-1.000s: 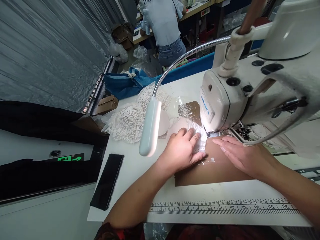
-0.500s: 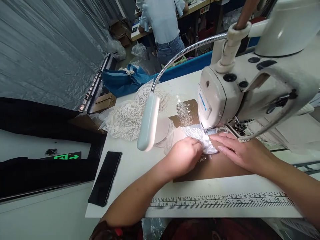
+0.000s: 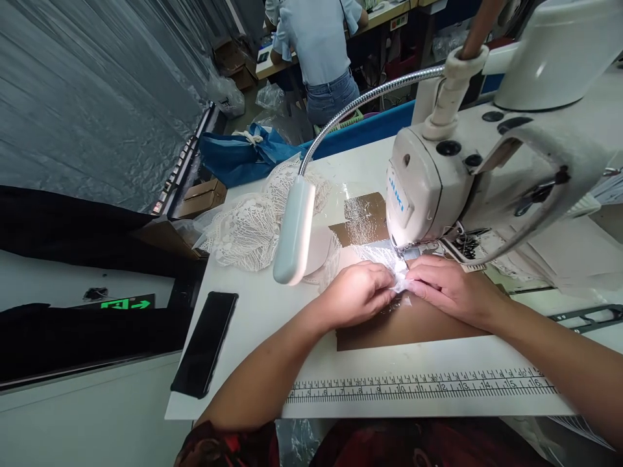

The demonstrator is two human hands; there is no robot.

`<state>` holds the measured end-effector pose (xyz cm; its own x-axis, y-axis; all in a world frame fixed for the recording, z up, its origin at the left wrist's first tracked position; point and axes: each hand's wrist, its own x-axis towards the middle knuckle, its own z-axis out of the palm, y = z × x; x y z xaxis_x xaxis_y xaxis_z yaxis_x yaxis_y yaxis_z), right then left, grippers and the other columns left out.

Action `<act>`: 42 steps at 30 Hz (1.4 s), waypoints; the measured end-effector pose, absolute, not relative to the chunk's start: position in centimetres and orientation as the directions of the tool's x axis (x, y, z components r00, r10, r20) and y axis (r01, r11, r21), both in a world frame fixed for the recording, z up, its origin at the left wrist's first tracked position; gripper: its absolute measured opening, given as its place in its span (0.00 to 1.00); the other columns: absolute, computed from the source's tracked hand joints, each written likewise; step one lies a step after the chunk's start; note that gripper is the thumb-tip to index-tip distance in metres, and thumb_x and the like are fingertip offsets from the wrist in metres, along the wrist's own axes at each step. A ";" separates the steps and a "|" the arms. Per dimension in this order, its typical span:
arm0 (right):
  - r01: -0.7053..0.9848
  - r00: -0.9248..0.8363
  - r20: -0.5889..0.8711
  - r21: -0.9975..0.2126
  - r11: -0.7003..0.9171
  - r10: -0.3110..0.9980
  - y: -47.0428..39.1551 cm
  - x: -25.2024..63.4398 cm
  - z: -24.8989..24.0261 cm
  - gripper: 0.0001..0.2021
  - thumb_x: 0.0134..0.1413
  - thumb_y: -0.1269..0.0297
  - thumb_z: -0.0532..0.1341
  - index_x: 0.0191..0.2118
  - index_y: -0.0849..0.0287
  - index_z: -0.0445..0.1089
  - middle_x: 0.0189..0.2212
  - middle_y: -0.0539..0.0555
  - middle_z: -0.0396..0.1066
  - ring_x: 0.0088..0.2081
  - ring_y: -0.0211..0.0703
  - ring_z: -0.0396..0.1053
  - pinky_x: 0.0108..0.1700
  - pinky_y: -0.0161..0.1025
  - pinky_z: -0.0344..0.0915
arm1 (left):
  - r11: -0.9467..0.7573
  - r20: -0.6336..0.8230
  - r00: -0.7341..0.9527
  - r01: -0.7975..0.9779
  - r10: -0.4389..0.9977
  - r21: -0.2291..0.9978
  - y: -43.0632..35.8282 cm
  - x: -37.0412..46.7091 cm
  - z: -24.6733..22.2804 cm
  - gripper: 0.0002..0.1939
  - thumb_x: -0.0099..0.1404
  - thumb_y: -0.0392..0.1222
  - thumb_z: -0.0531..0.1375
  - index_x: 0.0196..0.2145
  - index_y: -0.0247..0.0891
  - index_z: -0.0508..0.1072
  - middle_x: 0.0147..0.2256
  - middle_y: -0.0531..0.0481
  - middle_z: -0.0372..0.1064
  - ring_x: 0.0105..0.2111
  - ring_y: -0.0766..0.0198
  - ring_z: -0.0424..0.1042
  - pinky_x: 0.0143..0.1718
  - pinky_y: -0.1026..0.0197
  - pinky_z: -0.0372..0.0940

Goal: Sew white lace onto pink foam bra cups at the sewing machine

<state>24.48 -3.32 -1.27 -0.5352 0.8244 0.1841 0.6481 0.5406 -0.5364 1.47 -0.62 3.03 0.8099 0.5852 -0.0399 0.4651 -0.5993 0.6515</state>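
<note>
1. The left hand (image 3: pixel 363 292) is gripping the near edge of the white lace (image 3: pixel 374 253) between thumb and fingers; one second ago it was lying spread over the lace, and half a second ago it was already curling in.
2. The right hand (image 3: pixel 455 292) is now bending its fingers and pinching the same lace from the other side; in both earlier frames it was resting with fingers stretched out on the brown sheet (image 3: pixel 384 336).
3. The lace is sitting just in front of the needle area of the sewing machine (image 3: pixel 421 194), over the brown sheet. Its near edge is bunching between the two sets of fingertips, whereas half a second ago it was spreading flatter towards the right hand.
4. The fingers are covering part of the fold, so how its layers are lying cannot be told.
5. The lamp (image 3: pixel 293 233) is shining beside the left hand, and the lace pieces (image 3: pixel 246 233) behind it are staying where they were.
6. The black phone (image 3: pixel 204 344) is still lying on the white table (image 3: pixel 263 311), left of the left forearm.
</note>
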 end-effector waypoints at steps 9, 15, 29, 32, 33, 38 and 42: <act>0.635 -0.623 0.244 -0.398 0.662 0.744 -5.0 25.3 -1.7 0.13 0.66 0.63 0.53 0.36 0.55 0.75 0.32 0.54 0.74 0.35 0.42 0.71 0.38 0.38 0.63 | -0.705 0.001 0.839 0.457 0.545 0.542 -1.2 1.5 3.1 0.19 0.74 0.46 0.50 0.49 0.33 0.74 0.50 0.39 0.73 0.49 0.56 0.72 0.53 0.55 0.67; 0.645 -0.612 0.330 -0.319 0.695 0.719 -5.5 25.6 -2.2 0.13 0.66 0.65 0.53 0.35 0.56 0.74 0.30 0.53 0.74 0.33 0.42 0.70 0.36 0.38 0.61 | -0.785 0.000 0.829 0.529 0.559 0.322 -2.2 2.1 2.0 0.24 0.73 0.50 0.50 0.56 0.30 0.71 0.60 0.37 0.64 0.45 0.52 0.72 0.47 0.49 0.70; 0.726 -0.603 0.418 -0.063 0.685 0.679 -5.3 24.9 -1.9 0.11 0.62 0.73 0.53 0.38 0.57 0.73 0.28 0.51 0.72 0.29 0.41 0.66 0.27 0.39 0.51 | -0.829 0.041 0.828 0.559 0.560 0.035 -1.4 1.9 1.2 0.22 0.75 0.45 0.45 0.59 0.36 0.69 0.62 0.41 0.63 0.42 0.55 0.67 0.39 0.53 0.62; 0.725 -0.605 0.420 -0.060 0.686 0.676 -5.4 24.8 -1.8 0.13 0.62 0.74 0.53 0.45 0.59 0.73 0.30 0.53 0.73 0.30 0.41 0.67 0.27 0.39 0.52 | -0.845 0.073 0.842 0.534 0.535 0.033 -1.4 1.7 1.0 0.20 0.75 0.41 0.46 0.57 0.38 0.71 0.61 0.44 0.65 0.42 0.56 0.66 0.39 0.54 0.60; 0.725 -0.602 0.423 -0.064 0.685 0.677 -5.5 24.8 -1.8 0.14 0.62 0.74 0.53 0.45 0.60 0.73 0.30 0.54 0.74 0.30 0.41 0.67 0.27 0.40 0.52 | -0.847 0.079 0.843 0.531 0.532 0.036 -1.4 1.7 1.0 0.19 0.75 0.40 0.47 0.57 0.39 0.71 0.61 0.44 0.65 0.42 0.56 0.66 0.39 0.54 0.60; 0.745 -0.591 0.405 -0.057 0.664 0.698 -5.6 24.9 -2.3 0.17 0.59 0.76 0.52 0.48 0.60 0.73 0.26 0.51 0.72 0.27 0.41 0.66 0.26 0.41 0.50 | -0.841 0.087 0.836 0.538 0.541 0.059 -1.3 1.5 0.8 0.18 0.73 0.39 0.51 0.56 0.38 0.71 0.60 0.48 0.67 0.43 0.56 0.66 0.41 0.54 0.61; 0.803 -0.560 0.389 0.036 0.595 0.732 -5.5 24.6 -2.2 0.21 0.57 0.76 0.51 0.52 0.58 0.73 0.23 0.50 0.71 0.20 0.40 0.60 0.25 0.42 0.49 | -0.823 0.078 0.820 0.566 0.568 0.050 -0.9 1.4 0.8 0.18 0.73 0.38 0.51 0.57 0.38 0.71 0.60 0.46 0.67 0.44 0.56 0.66 0.41 0.54 0.61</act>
